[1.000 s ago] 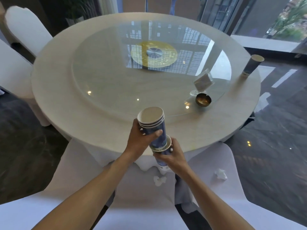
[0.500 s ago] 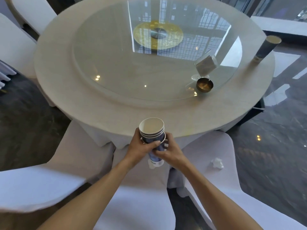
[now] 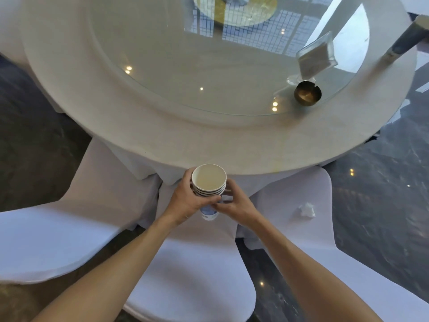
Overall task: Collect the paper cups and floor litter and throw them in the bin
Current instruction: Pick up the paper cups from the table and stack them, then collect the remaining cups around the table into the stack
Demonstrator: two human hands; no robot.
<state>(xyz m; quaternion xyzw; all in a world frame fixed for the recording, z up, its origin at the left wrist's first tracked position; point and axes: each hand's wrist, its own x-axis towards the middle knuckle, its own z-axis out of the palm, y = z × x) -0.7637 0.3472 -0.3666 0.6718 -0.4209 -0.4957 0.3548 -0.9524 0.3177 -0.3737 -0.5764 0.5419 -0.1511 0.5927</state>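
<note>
- Nearest, the left hand (image 3: 185, 199) wraps the nested stack of paper cups (image 3: 209, 182), fingers curled round its side; the right hand (image 3: 234, 203) cups the lower part, fingers curled on it (likely seating the cups together so one hand can carry them).
- Just beyond, a crumpled tissue (image 3: 307, 209) lies on a white-covered chair (image 3: 290, 196).
- Farther, the round counter (image 3: 162, 135) carries a glass turntable (image 3: 209, 66), an ashtray (image 3: 308, 92), a napkin holder (image 3: 316, 58).
- One more cup (image 3: 405, 41) stands at the far right edge.
- Dark glossy floor (image 3: 383, 182) around; no bin shows.
</note>
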